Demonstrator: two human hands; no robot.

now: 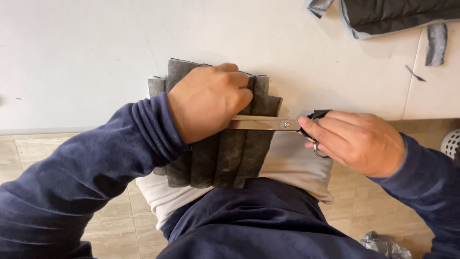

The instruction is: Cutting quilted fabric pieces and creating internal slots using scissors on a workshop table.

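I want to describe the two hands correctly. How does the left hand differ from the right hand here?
The left hand presses flat-fisted on the folded grey fabric; the right hand grips the scissors by the handles. The left hand lies over the white table; the right hand hangs beyond its edge. Both wear dark blue sleeves.

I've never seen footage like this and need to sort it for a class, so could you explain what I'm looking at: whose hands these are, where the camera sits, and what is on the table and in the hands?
There is no machine here. The single picture comes from a camera worn on a person's head, looking down at their own two hands in dark blue sleeves. The left hand presses down on a stack of folded grey fabric that lies on the edge of a white table and hangs over it toward the person's lap. The right hand grips the handles of metal scissors, whose blades point at the fabric beside the left hand. More grey fabric pieces and a small strip lie at the far right of the table. Below is a tiled floor.
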